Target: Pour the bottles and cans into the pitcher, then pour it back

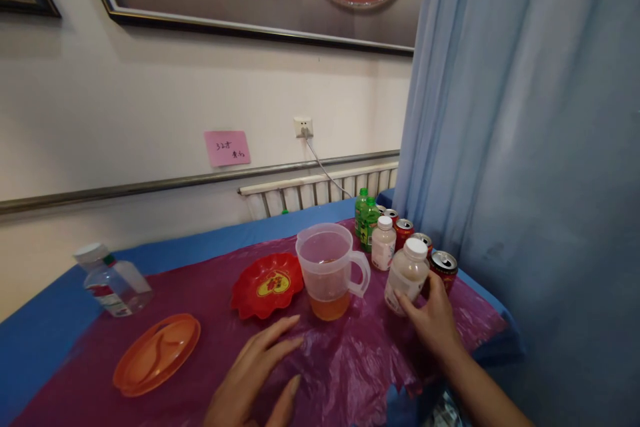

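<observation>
My right hand (434,317) is wrapped round the lower part of a white-capped bottle (411,272), which stands upright at the right of the table. My left hand (260,373) hovers over the front of the table with its fingers spread and nothing in them. Between and beyond the hands stands a clear plastic jug (325,267) with amber liquid in its bottom and its handle to the right. A second white-capped bottle (383,243) stands just behind the held one. Left of the jug lies a red scalloped plate (250,287).
An orange divided dish (157,352) and a clear bottle (117,287) are at the left. Green bottles (369,223) and several cans (444,267) line the back right. A blue curtain (530,147) hangs beside the table's right edge. Purple plastic sheeting (200,280) covers the tabletop.
</observation>
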